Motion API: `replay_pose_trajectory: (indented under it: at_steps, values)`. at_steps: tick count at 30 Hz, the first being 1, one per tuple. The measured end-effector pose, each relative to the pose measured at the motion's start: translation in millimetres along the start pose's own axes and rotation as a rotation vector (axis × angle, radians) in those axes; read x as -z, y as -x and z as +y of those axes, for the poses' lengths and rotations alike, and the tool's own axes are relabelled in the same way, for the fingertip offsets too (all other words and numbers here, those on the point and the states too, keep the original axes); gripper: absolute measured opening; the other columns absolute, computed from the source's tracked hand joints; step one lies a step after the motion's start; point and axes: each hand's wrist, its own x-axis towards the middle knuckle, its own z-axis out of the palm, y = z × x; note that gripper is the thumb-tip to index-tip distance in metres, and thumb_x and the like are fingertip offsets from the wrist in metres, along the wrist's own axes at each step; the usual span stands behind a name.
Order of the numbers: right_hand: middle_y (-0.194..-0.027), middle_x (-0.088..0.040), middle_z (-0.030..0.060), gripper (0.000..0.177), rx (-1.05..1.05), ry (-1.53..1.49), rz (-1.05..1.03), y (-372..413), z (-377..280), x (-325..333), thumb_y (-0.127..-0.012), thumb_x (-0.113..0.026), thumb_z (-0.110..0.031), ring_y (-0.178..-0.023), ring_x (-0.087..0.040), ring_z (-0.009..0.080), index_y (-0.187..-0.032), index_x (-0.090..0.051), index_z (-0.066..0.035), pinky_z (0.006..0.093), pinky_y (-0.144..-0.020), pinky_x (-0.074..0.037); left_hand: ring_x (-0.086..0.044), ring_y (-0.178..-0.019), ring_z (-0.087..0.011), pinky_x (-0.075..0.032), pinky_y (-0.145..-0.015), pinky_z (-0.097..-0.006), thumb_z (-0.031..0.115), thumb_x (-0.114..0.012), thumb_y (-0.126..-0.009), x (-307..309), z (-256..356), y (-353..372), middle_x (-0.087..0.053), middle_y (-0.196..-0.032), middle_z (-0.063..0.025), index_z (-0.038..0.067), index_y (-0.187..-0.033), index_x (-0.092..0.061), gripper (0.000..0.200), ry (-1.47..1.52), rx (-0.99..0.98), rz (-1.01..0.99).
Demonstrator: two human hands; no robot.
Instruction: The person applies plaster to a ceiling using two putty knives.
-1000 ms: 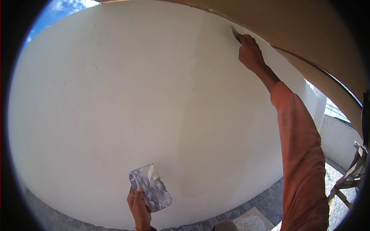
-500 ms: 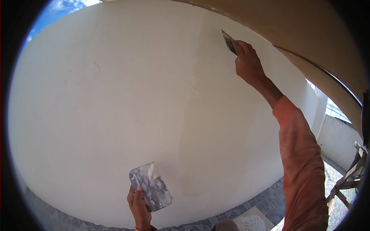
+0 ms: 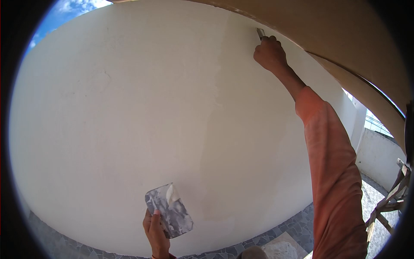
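Observation:
My right hand (image 3: 271, 52) is raised high and closed around a putty knife (image 3: 260, 33), whose blade lies against the upper part of the pale wall (image 3: 129, 121). Most of the knife's handle is hidden by my fingers. Low in front of the wall, my left hand (image 3: 156, 233) grips a flat grey plate (image 3: 174, 216) smeared with white, thumb on top and fingers beneath. A lump of white putty (image 3: 172, 195) sits near the plate's upper corner. A darker, damp-looking band (image 3: 233, 142) runs down the wall, under and to the left of my right arm.
A brown overhang (image 3: 345, 30) slopes along the wall's top right. Wooden framing (image 3: 390, 200) stands at the right edge. Grey stone-patterned floor (image 3: 297, 224) meets the wall's foot, with a white-smeared board (image 3: 282, 248) lying on it.
My right hand has moved slightly up and left with the putty knife, and the blade now appears narrower, turned more edge-on. My left hand and the plate have hardly moved.

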Motion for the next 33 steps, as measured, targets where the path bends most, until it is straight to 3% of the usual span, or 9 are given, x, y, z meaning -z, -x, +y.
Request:
replay_pose_trajectory:
  at_steps: [3, 5, 9, 12, 15, 17, 21, 25, 33]
  values:
    - [-0.109, -0.056, 0.0266, 0.030, 0.131, -0.007, 0.064, 11, -26, 1, -0.086, -0.056, -0.012, -0.102, -0.059, 0.0402, -0.106, -0.059, 0.009, 0.0495, -0.084, -0.055, -0.062, -0.099, -0.0179, -0.048, -0.088, -0.0285, 0.011, -0.044, -0.098, -1, 0, 0, -0.064, -0.115, -0.0140, -0.011, -0.131, -0.050, 0.040, -0.007, -0.001, 0.006]
    - [-0.106, -0.056, 0.0285, 0.030, 0.303, -0.016, 0.088, 23, -37, 1, -0.083, -0.056, -0.006, -0.096, -0.059, 0.0403, -0.104, -0.057, 0.014, 0.0468, -0.074, -0.058, -0.062, -0.100, -0.0179, -0.048, -0.089, -0.0286, 0.011, -0.044, -0.098, -1, 0, 0, -0.064, -0.116, -0.0141, -0.010, -0.131, -0.050, 0.040, -0.001, 0.004, 0.009]
    - [-0.107, -0.056, 0.0206, 0.035, 0.644, -0.150, 0.154, 49, -36, 4, -0.084, -0.056, -0.002, -0.095, -0.058, 0.0344, -0.117, -0.057, 0.010, 0.0433, -0.081, -0.056, -0.062, -0.101, -0.0180, -0.048, -0.090, -0.0288, 0.012, -0.044, -0.099, -2, 2, 0, -0.064, -0.117, -0.0141, -0.010, -0.131, -0.050, 0.040, 0.007, 0.010, 0.007]
    - [-0.110, -0.057, 0.0168, 0.039, 0.609, -0.201, 0.254, 62, -21, 16, -0.085, -0.055, -0.002, -0.101, -0.058, 0.0319, -0.123, -0.056, 0.006, 0.0436, -0.083, -0.055, -0.062, -0.101, -0.0180, -0.048, -0.090, -0.0289, 0.012, -0.044, -0.099, 1, -2, -1, -0.064, -0.117, -0.0142, -0.010, -0.131, -0.050, 0.039, 0.007, 0.006, 0.000]
    - [-0.112, -0.056, 0.0194, 0.037, 0.274, -0.121, 0.234, 45, 17, 10, -0.087, -0.055, -0.006, -0.104, -0.059, 0.0350, -0.123, -0.055, 0.006, 0.0459, -0.086, -0.056, -0.062, -0.101, -0.0179, -0.048, -0.090, -0.0288, 0.012, -0.044, -0.099, 1, -2, 0, -0.064, -0.117, -0.0142, -0.011, -0.130, -0.051, 0.039, 0.013, 0.002, -0.005]
    - [-0.112, -0.056, 0.0216, 0.034, -0.019, 0.023, 0.064, 26, 38, 9, -0.089, -0.054, -0.010, -0.105, -0.060, 0.0373, -0.117, -0.056, 0.008, 0.0477, -0.086, -0.056, -0.062, -0.101, -0.0178, -0.049, -0.090, -0.0288, 0.011, -0.044, -0.098, 0, -1, 0, -0.064, -0.117, -0.0142, -0.011, -0.130, -0.051, 0.039, 0.018, 0.003, -0.006]
    - [-0.117, -0.056, 0.0262, 0.035, -0.207, 0.070, -0.035, 3, 59, 4, -0.090, -0.053, -0.017, -0.111, -0.059, 0.0398, -0.114, -0.057, 0.008, 0.0494, -0.088, -0.055, -0.062, -0.101, -0.0179, -0.049, -0.089, -0.0287, 0.011, -0.044, -0.098, 1, -2, -1, -0.064, -0.116, -0.0141, -0.011, -0.130, -0.051, 0.039, 0.031, 0.006, -0.007]
    - [-0.119, -0.055, 0.0280, 0.036, -0.218, 0.023, -0.067, -9, 41, 2, -0.089, -0.054, -0.018, -0.112, -0.059, 0.0408, -0.114, -0.058, 0.007, 0.0501, -0.088, -0.056, -0.063, -0.101, -0.0182, -0.049, -0.090, -0.0289, 0.011, -0.044, -0.098, 2, -2, -2, -0.064, -0.117, -0.0145, -0.010, -0.130, -0.051, 0.039, 0.029, 0.011, -0.011]
    - [-0.111, -0.054, 0.0247, 0.031, 0.173, 0.030, 0.073, 9, -27, -3, -0.085, -0.055, -0.008, -0.103, -0.057, 0.0402, -0.111, -0.056, 0.009, 0.0492, -0.087, -0.054, -0.062, -0.105, -0.0192, -0.047, -0.093, -0.0295, 0.011, -0.044, -0.098, 2, -2, -2, -0.063, -0.120, -0.0152, -0.011, -0.131, -0.050, 0.040, 0.015, 0.000, -0.017]
